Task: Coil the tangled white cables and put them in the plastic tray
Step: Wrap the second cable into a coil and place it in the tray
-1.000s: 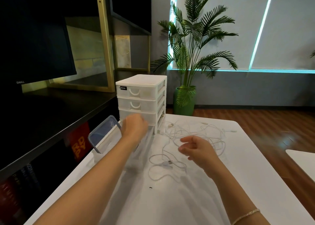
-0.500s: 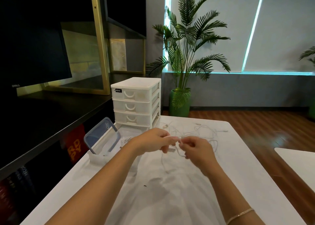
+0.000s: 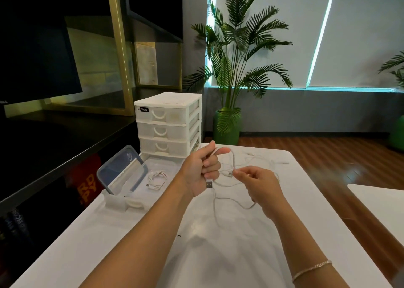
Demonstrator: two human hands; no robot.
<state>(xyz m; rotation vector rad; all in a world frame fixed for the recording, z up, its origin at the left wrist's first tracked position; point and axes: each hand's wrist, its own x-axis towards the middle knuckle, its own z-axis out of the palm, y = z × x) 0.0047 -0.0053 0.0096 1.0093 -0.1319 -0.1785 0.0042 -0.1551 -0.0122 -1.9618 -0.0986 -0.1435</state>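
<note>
My left hand [image 3: 202, 169] grips one end of a white cable [image 3: 235, 202] above the table, its USB plug [image 3: 209, 183] sticking out below the fist. My right hand [image 3: 260, 183] pinches the same cable a little to the right, and a loop hangs down between the hands. More tangled white cables [image 3: 264, 158] lie on the table behind the hands. To the left stands the clear plastic tray [image 3: 122, 202], a pulled-out drawer, with one coiled white cable [image 3: 156, 178] inside it.
A white drawer unit [image 3: 168, 124] stands behind the tray. A clear blue-rimmed lid [image 3: 121, 169] leans in the tray's left side. The white table [image 3: 196, 255] ends at a dark shelf on the left. A potted palm [image 3: 229, 121] stands beyond.
My left hand came away from the drawer unit, met my right hand over the cables, and both lifted one cable off the table. The camera view tilted up slightly.
</note>
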